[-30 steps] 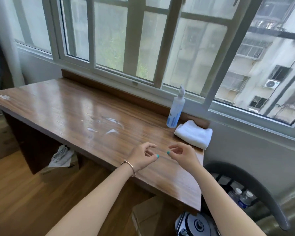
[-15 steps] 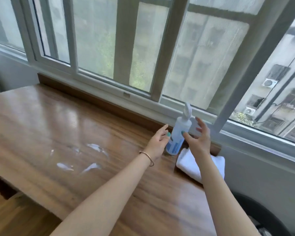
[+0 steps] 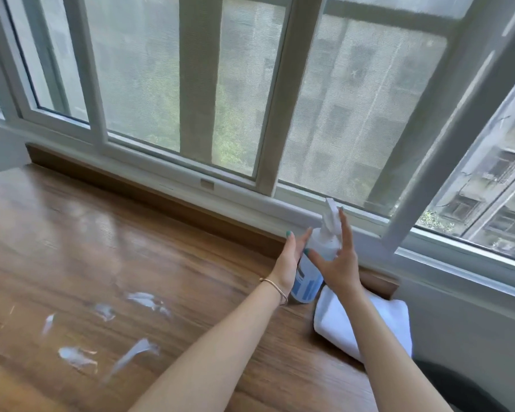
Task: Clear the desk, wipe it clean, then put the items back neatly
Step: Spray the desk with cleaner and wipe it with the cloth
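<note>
Fingers of your left hand (image 3: 292, 263) and right hand (image 3: 338, 263) are spread straight, flanking the spray bottle (image 3: 309, 281). It stands on the bench (image 3: 131, 263) beside a folded white cloth (image 3: 390, 322).

Behind and above the spot where the fingers meet runs a white-framed sliding window (image 3: 250, 93) fitted with a grey mesh screen, greenery and a pale building showing dimly through it. To the right of that spot one casement sash (image 3: 464, 138) stands swung open, with weathered apartment blocks (image 3: 494, 191) in daylight beyond, and a white wall (image 3: 458, 316) drops away below the sill. A raised wooden ledge (image 3: 149, 185) runs along the window's base, leftward from there, and soft daylight shines off the wood grain.
</note>
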A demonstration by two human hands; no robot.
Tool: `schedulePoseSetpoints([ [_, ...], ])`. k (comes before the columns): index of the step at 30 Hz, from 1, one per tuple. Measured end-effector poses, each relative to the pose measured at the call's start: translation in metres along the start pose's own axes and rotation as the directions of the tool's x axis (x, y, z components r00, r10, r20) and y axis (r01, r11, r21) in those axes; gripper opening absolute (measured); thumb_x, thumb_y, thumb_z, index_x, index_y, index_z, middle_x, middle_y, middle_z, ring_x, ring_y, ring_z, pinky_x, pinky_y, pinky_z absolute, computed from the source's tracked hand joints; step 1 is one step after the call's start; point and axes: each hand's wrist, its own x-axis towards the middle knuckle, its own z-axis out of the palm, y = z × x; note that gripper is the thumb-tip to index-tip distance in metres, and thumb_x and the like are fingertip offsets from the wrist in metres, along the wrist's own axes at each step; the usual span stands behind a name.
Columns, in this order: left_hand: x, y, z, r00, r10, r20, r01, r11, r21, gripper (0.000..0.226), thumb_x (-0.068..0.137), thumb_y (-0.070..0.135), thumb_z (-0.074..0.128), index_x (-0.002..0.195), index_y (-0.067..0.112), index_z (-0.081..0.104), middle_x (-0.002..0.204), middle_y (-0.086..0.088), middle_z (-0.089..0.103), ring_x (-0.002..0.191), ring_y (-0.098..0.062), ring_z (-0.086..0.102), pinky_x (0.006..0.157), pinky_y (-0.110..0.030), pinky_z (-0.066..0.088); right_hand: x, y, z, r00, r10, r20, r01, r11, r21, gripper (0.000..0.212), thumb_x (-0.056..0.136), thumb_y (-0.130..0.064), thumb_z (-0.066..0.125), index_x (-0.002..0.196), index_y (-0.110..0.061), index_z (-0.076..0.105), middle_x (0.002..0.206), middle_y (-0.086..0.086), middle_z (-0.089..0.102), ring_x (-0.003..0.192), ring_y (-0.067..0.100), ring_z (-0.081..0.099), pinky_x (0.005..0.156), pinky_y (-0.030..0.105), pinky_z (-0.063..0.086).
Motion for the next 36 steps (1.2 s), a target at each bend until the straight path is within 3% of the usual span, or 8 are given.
schedulePoseSetpoints([
  [6,-0.027,0.004,-0.026,0.999,0.021,0.025,-0.021,0.999,0.024,0.053,0.104,0.042,0.006,0.148,0.027,0.031,0.130,0.022,0.050,0.103,0.021,0.054,0.080,-0.003,0.043,-0.010,-0.025,0.010,0.999,-0.048,-0.008,0.049,0.996,0.070,0.102,0.071,-0.006,0.085,0.148,-0.041,0.028,0.132,-0.040,0.041,0.111,0.004,0.059,0.081,0.025,0.054],
  [10,-0.058,0.019,-0.066,0.997,0.066,-0.032,-0.066,0.998,-0.005,0.055,0.101,0.050,0.011,0.146,0.031,0.037,0.148,0.011,0.043,0.136,-0.006,0.039,0.115,-0.032,0.031,-0.011,-0.067,0.041,0.993,-0.101,0.059,0.088,0.977,0.194,0.105,0.071,-0.006,0.085,0.147,-0.050,0.026,0.141,-0.019,0.047,0.116,0.009,0.060,0.082,0.029,0.058],
  [16,-0.105,0.055,-0.142,0.969,0.199,-0.144,-0.191,0.979,0.066,0.053,0.104,0.038,0.006,0.148,0.024,0.033,0.144,0.013,0.047,0.130,-0.001,0.045,0.098,-0.016,0.042,-0.012,-0.135,0.110,0.973,-0.155,0.172,0.093,0.942,0.322,0.104,0.071,-0.008,0.084,0.136,-0.066,0.028,0.140,-0.003,0.051,0.112,0.007,0.062,0.080,0.035,0.060],
  [20,-0.132,0.073,-0.201,0.965,0.229,-0.129,-0.210,0.967,0.145,0.044,0.106,0.019,0.022,0.146,0.032,0.032,0.148,0.014,0.041,0.135,-0.005,0.040,0.111,-0.030,0.036,-0.016,-0.173,0.162,0.959,-0.184,0.215,0.107,0.939,0.326,0.104,0.071,-0.010,0.085,0.137,-0.065,0.027,0.139,-0.004,0.051,0.115,0.014,0.061,0.078,0.036,0.061],
  [23,-0.151,0.086,-0.253,0.951,0.295,-0.091,-0.238,0.889,0.392,0.077,0.090,-0.001,0.049,0.144,0.048,0.025,0.149,0.015,0.037,0.134,-0.008,0.040,0.109,-0.038,0.040,-0.022,-0.200,0.206,0.957,-0.178,0.231,0.088,0.932,0.353,0.104,0.071,-0.011,0.085,0.139,-0.063,0.027,0.134,-0.002,0.056,0.113,0.014,0.063,0.081,0.038,0.060],
  [29,-0.199,0.119,-0.349,0.914,0.402,-0.044,-0.308,0.762,0.570,0.091,0.087,0.017,0.071,0.144,0.052,0.009,0.152,0.020,0.024,0.137,0.002,0.031,0.106,-0.017,0.037,-0.043,-0.261,0.308,0.968,-0.167,0.189,0.090,0.929,0.358,0.105,0.071,-0.004,0.085,0.146,-0.049,0.027,0.114,-0.021,0.065,0.104,0.003,0.066,0.078,0.027,0.059],
  [32,-0.223,0.139,-0.399,0.886,0.458,-0.073,-0.309,0.700,0.644,0.087,0.087,0.028,0.070,0.147,0.052,0.010,0.151,0.019,0.029,0.136,-0.002,0.036,0.107,-0.031,0.042,-0.054,-0.295,0.356,0.975,-0.144,0.170,0.074,0.929,0.363,0.107,0.071,-0.005,0.085,0.142,-0.058,0.025,0.118,0.000,0.066,0.099,0.009,0.069,0.075,0.025,0.059],
  [36,-0.254,0.161,-0.461,0.849,0.521,-0.085,-0.335,0.657,0.675,0.083,0.087,0.026,0.070,0.151,0.035,0.018,0.149,0.011,0.039,0.131,-0.008,0.044,0.102,-0.038,0.047,-0.070,-0.341,0.415,0.982,-0.146,0.119,0.097,0.933,0.346,0.109,0.070,-0.006,0.085,0.132,-0.071,0.025,0.118,0.002,0.064,0.095,0.008,0.069,0.071,0.018,0.056],
])
